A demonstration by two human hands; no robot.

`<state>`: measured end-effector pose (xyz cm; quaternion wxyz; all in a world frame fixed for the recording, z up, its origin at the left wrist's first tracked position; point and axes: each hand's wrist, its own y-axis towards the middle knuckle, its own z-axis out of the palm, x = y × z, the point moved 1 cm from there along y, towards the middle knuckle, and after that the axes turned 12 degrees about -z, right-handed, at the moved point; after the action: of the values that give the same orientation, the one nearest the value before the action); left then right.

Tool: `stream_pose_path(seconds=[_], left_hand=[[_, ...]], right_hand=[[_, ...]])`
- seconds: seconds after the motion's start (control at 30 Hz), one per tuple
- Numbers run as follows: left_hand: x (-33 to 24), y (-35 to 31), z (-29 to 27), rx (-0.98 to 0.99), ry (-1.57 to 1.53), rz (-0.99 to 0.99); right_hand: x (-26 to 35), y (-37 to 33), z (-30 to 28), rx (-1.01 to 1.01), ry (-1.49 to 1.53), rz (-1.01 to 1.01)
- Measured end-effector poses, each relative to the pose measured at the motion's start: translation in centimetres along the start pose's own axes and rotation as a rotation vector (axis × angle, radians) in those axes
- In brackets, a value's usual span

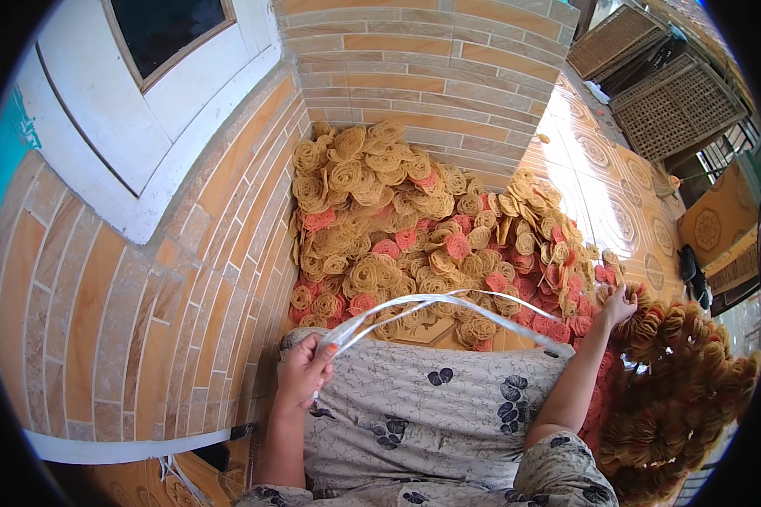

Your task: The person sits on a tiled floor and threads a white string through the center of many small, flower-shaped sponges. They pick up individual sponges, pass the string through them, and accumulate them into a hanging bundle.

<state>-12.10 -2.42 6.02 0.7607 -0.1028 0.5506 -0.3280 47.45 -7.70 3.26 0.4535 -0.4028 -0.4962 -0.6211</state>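
My left hand is closed around several thin white plastic strips. The strips arch over my lap and run toward my right forearm. My right hand reaches out to the right, fingers apart, at the edge of the crackers; nothing shows clearly in it. Round, lacy, curled yellow crackers lie heaped in front of me, mixed with pink crackers. Beside my right arm hang or lie dense bundles of stacked crackers, mostly yellow-brown; how they are tied is too dark to make out.
A tiled wall stands behind the heap, and another runs along my left below a white-framed window. Woven racks lean at the far right over the patterned floor tiles. More white strips hang at lower left.
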Motion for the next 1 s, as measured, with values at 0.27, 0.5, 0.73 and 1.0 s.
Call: stream_pose_path(seconds=[0.27, 0.5, 0.73, 1.0], left_hand=[[3.3, -1.3, 3.3, -0.232, -0.114, 0.102], [3.5, -1.6, 6.9, -0.181, 0.036, 0.153], [4.7, -1.4, 7.4, -0.172, 0.213, 0.076], [3.4, -0.4, 7.4, -0.155, 0.287, 0.291]], right_hand=[[10.8, -21.8, 5.0, 1.515, 0.136, 0.049], [12.8, -34.0, 1.0, 1.923, 0.188, 0.844], [11.8, -33.4, 0.8, 1.643, 0.365, 1.063], [12.4, -33.5, 0.6, 1.785, 0.343, 0.746]])
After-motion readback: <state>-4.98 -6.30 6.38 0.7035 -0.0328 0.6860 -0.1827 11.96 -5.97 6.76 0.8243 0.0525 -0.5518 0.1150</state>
